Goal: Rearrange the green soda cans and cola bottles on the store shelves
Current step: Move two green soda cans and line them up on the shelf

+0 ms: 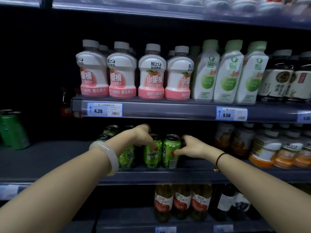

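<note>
My left hand (143, 134) closing fingers over one green soda can (152, 153), my right hand (190, 146) gripping its neighbour green can (171, 151), both standing near middle shelf (50, 158) front edge, cola bottles (65, 105) at upper shelf's left end.

I face dim, dark store shelving (50, 158) with grey ledges. Blue price tags (104, 109) mark the upper shelf edge (168, 111). The back panel (42, 64) to my left is nearly black; light falls from above.

pink peach bottles (151, 76); price tag (104, 109)
</note>
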`<state>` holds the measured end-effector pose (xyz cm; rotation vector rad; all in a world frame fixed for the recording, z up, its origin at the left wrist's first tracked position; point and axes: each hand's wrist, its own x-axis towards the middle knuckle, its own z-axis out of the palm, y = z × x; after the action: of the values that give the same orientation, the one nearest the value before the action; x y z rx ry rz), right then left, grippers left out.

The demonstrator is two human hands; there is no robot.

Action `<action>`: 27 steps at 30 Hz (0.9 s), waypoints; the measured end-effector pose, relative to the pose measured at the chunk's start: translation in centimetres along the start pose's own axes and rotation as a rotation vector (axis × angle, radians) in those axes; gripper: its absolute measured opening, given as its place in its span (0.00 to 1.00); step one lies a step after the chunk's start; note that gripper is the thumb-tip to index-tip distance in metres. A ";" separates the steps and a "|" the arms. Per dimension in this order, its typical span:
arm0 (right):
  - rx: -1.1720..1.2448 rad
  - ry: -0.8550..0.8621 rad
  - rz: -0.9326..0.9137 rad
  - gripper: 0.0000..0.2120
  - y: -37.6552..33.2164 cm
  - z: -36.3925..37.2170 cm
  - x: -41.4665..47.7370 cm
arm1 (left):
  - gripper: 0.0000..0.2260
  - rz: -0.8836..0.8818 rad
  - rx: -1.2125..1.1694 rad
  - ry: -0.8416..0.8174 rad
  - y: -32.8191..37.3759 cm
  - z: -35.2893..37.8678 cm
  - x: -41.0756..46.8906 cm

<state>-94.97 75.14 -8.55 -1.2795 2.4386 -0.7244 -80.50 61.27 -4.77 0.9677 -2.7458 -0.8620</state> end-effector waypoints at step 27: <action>-0.114 -0.408 -0.340 0.21 -20.0 10.5 -1.8 | 0.09 -0.227 -0.064 0.001 -18.2 -9.0 -12.8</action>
<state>-75.45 63.92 -6.12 -1.7189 1.9827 -0.3541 -57.96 53.05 -6.09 1.2844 -2.6242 -0.9740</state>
